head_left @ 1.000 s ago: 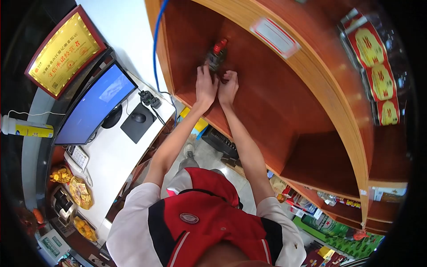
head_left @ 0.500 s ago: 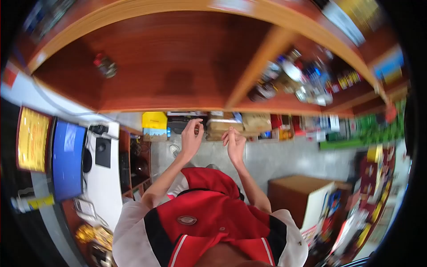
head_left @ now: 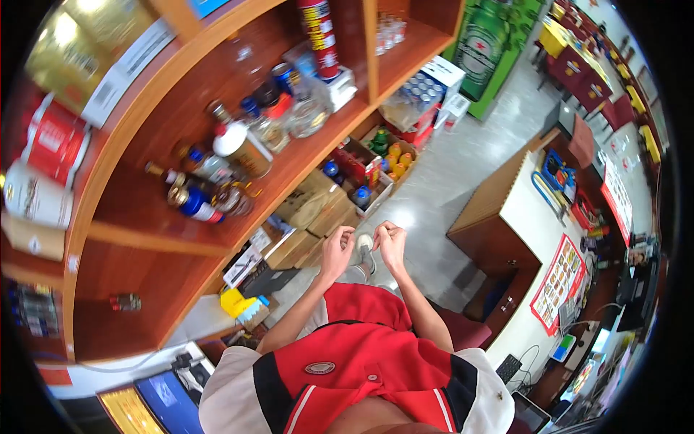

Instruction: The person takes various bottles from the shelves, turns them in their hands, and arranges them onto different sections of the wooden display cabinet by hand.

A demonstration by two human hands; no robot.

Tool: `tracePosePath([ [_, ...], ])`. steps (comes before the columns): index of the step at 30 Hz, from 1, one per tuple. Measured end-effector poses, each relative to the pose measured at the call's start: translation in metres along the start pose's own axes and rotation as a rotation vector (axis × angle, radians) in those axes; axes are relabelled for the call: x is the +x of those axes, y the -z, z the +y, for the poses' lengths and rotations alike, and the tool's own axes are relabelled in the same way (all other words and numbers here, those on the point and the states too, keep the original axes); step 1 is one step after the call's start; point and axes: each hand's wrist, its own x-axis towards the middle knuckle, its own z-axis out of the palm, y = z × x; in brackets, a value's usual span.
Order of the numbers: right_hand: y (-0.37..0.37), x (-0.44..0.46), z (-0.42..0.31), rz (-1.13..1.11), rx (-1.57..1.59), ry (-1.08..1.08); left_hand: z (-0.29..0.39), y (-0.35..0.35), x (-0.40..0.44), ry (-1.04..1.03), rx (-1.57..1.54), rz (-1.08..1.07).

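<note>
My left hand (head_left: 337,253) is raised in front of my body with its fingers curled in, and nothing shows in it. Close beside it, a small gap away, my right hand (head_left: 390,244) is also closed, fingers bent toward the thumb; I see no object there either. Both hands are in the air and touch nothing. Below and beyond them are cardboard boxes (head_left: 318,206) on the floor and an open carton with orange-capped bottles (head_left: 397,160). My shoe (head_left: 365,244) shows between the hands.
To the left rises a wooden shelf (head_left: 282,155) with glass bottles, a jar (head_left: 311,108) and a red spray can (head_left: 319,36). A counter (head_left: 531,239) with a menu sheet (head_left: 560,283) stands at right. Grey floor (head_left: 452,155) runs toward a green drinks fridge (head_left: 484,54) and dining tables.
My view and body have turned to the right, so the shelf now lies at left and the counter is nearer. My hands have come closer together, and the left fingers have curled in.
</note>
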Motion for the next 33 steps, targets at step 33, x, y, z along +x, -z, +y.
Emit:
tracePosePath([
  [33, -0.044, 0.61, -0.132, -0.487, -0.316, 0.729, 0.163, -0.19, 0.488, -0.014, -0.005, 0.742],
])
